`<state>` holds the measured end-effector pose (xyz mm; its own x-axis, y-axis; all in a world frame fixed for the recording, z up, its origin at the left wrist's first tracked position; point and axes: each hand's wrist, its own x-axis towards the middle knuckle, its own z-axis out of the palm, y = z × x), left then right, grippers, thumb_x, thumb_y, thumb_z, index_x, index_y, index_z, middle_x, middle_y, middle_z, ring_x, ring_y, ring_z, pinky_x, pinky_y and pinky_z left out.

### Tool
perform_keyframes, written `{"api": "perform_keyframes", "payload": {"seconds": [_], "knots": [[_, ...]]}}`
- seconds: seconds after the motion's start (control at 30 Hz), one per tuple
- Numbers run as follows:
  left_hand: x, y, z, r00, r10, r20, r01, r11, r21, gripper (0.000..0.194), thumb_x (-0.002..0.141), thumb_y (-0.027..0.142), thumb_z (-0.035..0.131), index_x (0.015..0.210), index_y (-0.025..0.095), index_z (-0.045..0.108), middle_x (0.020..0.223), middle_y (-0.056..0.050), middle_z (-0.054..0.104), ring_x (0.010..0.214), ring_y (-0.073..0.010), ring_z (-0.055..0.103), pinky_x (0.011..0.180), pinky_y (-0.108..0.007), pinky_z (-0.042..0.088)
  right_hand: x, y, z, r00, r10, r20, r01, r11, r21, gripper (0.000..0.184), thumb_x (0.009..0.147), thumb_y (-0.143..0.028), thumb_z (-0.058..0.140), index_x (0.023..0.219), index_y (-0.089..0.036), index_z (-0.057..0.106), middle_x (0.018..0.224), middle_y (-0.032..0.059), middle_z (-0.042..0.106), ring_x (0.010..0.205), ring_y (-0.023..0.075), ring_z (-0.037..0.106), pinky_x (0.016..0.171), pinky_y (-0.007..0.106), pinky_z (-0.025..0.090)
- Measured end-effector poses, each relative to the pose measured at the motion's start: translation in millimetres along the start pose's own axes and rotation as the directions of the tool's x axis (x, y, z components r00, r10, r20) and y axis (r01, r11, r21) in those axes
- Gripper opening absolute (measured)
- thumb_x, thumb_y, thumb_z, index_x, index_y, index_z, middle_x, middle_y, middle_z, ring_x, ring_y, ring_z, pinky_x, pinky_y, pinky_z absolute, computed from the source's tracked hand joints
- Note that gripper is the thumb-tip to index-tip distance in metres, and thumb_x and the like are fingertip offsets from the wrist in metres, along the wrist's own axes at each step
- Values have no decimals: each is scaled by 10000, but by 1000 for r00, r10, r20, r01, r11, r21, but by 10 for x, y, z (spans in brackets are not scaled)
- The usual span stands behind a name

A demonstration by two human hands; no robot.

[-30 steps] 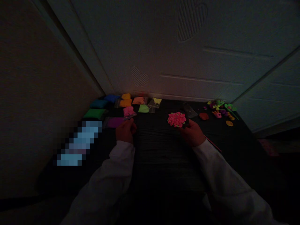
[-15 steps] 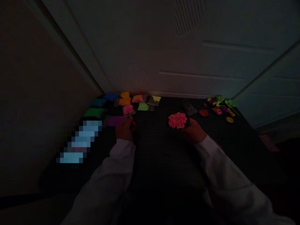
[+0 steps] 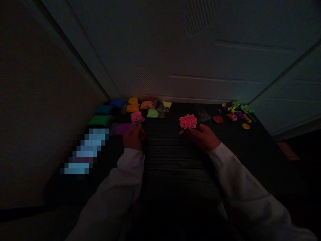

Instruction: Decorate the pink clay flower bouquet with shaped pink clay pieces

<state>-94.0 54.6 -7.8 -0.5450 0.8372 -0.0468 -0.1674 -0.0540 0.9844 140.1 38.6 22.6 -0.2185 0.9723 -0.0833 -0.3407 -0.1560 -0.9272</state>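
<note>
Across the dark table (image 3: 170,157), dim light is swallowing most edges, and we are losing the near side in shadow. Pixel blocks are covering a bright oblong (image 3: 86,150) on the left, so we are not making out what it is showing. Our right sleeve (image 3: 238,180) is hiding part of a thin red stick (image 3: 232,152), and the top of our view is cutting off a ribbed relief (image 3: 200,15) on the wall (image 3: 238,67). Right of the middle, we are holding a pink flower cluster (image 3: 188,121) in our right hand (image 3: 207,138), its thumb and fingers bending round the cluster's lower right side; darkness is obscuring the cluster's base, and a small pink piece (image 3: 181,132) is showing just below, too dim for us to identify. Our left hand (image 3: 132,138), its fingers curled, is overlapping the right end of a purple packet (image 3: 122,129); we cannot tell whether it is gripping anything. Beyond the cluster, to its right, a clear bag (image 3: 203,114) and a red lump (image 3: 218,119) are lying near each other.
</note>
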Motion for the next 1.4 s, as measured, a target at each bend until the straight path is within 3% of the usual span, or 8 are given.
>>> {"api": "perform_keyframes", "payload": {"seconds": [0.37,0.57,0.87,1.1,1.2,1.27,1.33,1.4], "knots": [[16,-28,-11,1000,11,1,-11,1000,-5,234,594,308,581,446,168,467,403,42,424,365,-64,347,325,-194,241,0,-33,5,999,39,-35,-39,999,-15,265,583,-287,701,829,-217,629,852,3,656,819,149,591,779,333,441],[8,-25,-21,1000,24,8,-24,999,39,240,610,317,573,451,167,475,415,35,429,374,-68,353,330,-197,247,0,-39,11,999,15,33,-15,1000,16,213,609,-286,684,803,-213,633,844,0,660,839,145,593,815,339,436],[-1,-24,-10,1000,20,-5,-19,999,34,249,600,320,583,443,162,474,410,33,426,393,-73,368,335,-191,245,3,-23,-3,999,18,40,-20,999,39,212,617,-275,680,814,-212,631,862,1,660,877,157,587,855,364,417],[-31,5,-20,991,90,95,-101,988,118,231,647,328,551,491,165,500,456,37,440,397,-70,357,362,-204,255,13,-14,21,999,41,6,-41,998,48,218,604,-282,684,803,-217,623,865,1,657,869,154,585,841,367,428],[-184,86,52,964,160,214,-201,961,188,91,625,267,604,630,177,596,618,17,552,552,-94,478,498,-219,374,14,8,44,999,40,10,-41,997,70,222,603,-278,685,807,-220,622,881,-5,653,874,153,583,838,363,435],[-324,128,138,931,190,311,-262,942,210,114,612,260,633,705,193,640,760,-2,599,723,-122,533,645,-235,415,14,34,61,999,37,11,-38,995,89,225,605,-270,683,816,-225,621,897,-9,648,884,154,579,839,361,437],[-461,143,243,843,239,481,-394,884,251,151,672,288,589,780,205,654,835,-20,596,803,-140,540,713,-256,419,15,65,80,999,43,13,-44,994,99,223,605,-262,683,816,-229,621,895,-15,646,875,148,580,836,355,439],[-569,134,349,802,249,544,-428,874,231,174,695,301,571,810,202,657,857,-32,592,837,-149,546,744,-267,421,16,95,97,999,46,20,-48,993,104,207,600,-261,687,794,-230,623,854,-22,647,835,134,585,820,340,444]]}}
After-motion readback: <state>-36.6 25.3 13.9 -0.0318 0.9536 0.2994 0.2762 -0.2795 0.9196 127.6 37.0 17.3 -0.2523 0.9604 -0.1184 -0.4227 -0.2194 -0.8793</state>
